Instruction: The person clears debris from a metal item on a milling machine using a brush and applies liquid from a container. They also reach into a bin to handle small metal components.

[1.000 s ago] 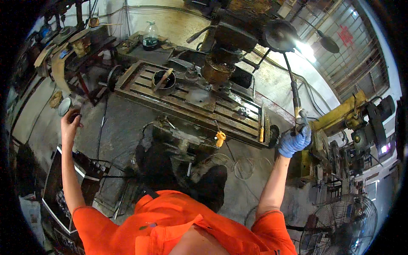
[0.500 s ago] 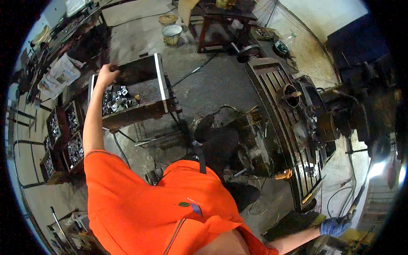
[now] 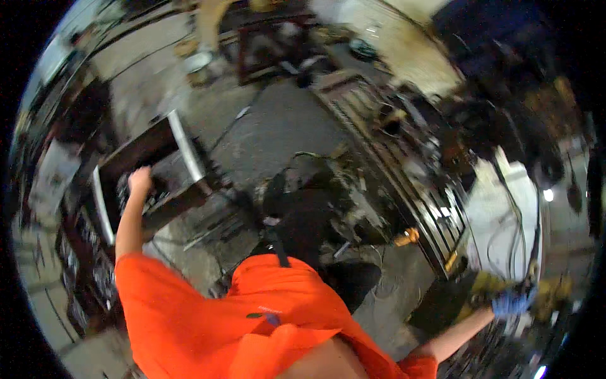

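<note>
Lying near left grip (image 3: 140, 180): metal parts (image 3: 156, 191); hold can't be told; right grip (image 3: 514, 302) clasping handle (image 3: 534, 268).

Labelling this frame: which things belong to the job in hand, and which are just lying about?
At the hands:
dark open box with white edges, under the bare left hand
small grey metal parts inside, blurred
slim dark rod at the blue-gloved right hand; grip unclear

Apparently lying about:
pale round bucket
small orange object, use unclear
</note>
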Tool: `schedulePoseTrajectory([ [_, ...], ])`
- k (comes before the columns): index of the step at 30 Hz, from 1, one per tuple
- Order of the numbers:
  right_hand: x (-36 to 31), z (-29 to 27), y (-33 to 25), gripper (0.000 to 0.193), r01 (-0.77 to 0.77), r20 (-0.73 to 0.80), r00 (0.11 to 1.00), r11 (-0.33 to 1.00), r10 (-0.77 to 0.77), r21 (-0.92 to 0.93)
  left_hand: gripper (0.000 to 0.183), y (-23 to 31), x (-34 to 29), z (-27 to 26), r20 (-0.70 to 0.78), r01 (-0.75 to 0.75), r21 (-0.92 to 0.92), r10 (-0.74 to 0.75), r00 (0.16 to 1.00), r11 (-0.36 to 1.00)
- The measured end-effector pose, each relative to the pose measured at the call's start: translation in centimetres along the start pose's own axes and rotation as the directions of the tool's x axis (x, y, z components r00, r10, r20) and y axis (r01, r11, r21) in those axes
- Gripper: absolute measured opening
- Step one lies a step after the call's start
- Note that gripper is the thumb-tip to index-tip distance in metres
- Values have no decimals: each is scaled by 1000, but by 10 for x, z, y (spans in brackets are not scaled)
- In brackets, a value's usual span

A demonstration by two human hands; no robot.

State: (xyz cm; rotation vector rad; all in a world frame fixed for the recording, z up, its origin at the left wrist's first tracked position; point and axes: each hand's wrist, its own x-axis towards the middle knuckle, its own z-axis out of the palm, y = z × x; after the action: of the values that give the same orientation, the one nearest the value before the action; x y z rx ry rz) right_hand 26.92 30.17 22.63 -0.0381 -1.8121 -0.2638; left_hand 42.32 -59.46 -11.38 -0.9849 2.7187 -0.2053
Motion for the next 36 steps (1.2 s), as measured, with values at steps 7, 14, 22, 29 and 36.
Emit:
schedulePoseTrajectory([
  [7,44,11,3,23,-9,-119,992,962,43,271,33,-19,10,1,-146,100,-236,-137,980,967],
  [14,138,-7,-3,21,221,-323,917,972,-233,-74,30,-11,36,-108,32,-31,-846,-109,994,-532],
  [22,-6,16,-50,26,-441,196,814,363,546,821,25,110,97,-155,-183,46,-592,190,965,-805],
  [29,-318,101,-139,26,-968,978,110,241,177,66,21,244,81,-199,-298,56,-718,380,876,-693],
  [36,-328,123,-203,25,-950,920,-183,178,346,-256,25,271,44,-225,-273,-38,-855,386,881,-517],
])
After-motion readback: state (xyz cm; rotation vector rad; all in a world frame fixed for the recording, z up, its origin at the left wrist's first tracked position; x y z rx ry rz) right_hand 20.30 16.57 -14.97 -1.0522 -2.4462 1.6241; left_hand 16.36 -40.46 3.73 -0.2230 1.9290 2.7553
